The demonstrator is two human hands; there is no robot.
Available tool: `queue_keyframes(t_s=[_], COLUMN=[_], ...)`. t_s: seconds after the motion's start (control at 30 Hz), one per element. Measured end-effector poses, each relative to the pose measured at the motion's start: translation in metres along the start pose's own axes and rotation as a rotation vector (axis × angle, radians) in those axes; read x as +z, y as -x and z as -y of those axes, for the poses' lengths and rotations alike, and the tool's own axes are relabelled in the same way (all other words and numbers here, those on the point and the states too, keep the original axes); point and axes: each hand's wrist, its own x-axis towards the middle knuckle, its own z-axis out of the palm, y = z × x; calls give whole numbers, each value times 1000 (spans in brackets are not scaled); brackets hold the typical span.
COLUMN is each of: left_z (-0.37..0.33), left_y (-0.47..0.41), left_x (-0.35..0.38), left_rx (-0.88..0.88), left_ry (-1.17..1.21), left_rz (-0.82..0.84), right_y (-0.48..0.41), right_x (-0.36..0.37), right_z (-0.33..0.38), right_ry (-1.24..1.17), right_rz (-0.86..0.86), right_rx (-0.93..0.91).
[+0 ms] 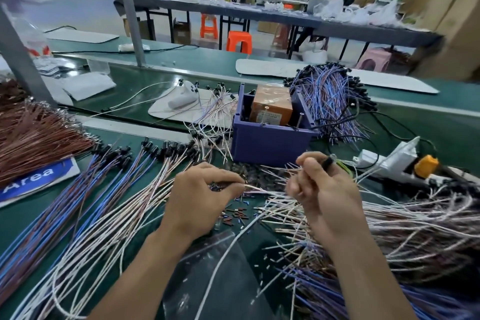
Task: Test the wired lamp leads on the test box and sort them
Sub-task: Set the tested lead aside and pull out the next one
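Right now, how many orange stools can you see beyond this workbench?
2. The nearer orange stool stands just past the green bench, near the middle. The farther orange stool is to its left, under the long grey table. Others may be hidden behind tables.

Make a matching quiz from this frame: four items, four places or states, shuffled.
Items
1. test box
2. right hand
3. Area sign
4. power strip

Places or states
A. lies at the left bench edge, beside the brown wires
B. pinches a black-capped lamp lead
C. purple, open-topped, with an orange block inside
D. white, to the right of the box, with an orange plug on it

Pairs: 1-C, 2-B, 3-A, 4-D
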Motion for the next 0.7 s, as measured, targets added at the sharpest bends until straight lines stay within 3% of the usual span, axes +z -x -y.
queue_keyframes(t_s=[0.17,0.3,0.43,0.53,0.6,0.63,0.7], left_z=[-8,-10,-13,-14,-16,-17,-19], left_y=[5,7,5,2,2,2,4], left_x=[7,12,15,14,16,17,18], left_rx=[94,42,-6,-52,-66,-68,-65], left_ry=[-11,25,127,238,266,273,273], left_rz=[67,62,31,-61,-82,-83,-57], right_y=[3,9,12,13,16,17,21], right_x=[4,12,10,7,8,9,18], right_z=[-13,-20,-20,-16,-16,-18,-22], right_ry=[649,776,467,-211,-477,-495,-261], right_rz=[265,413,307,186,152,187,259], right_rx=[-197,-139,113,294,321,312,238])
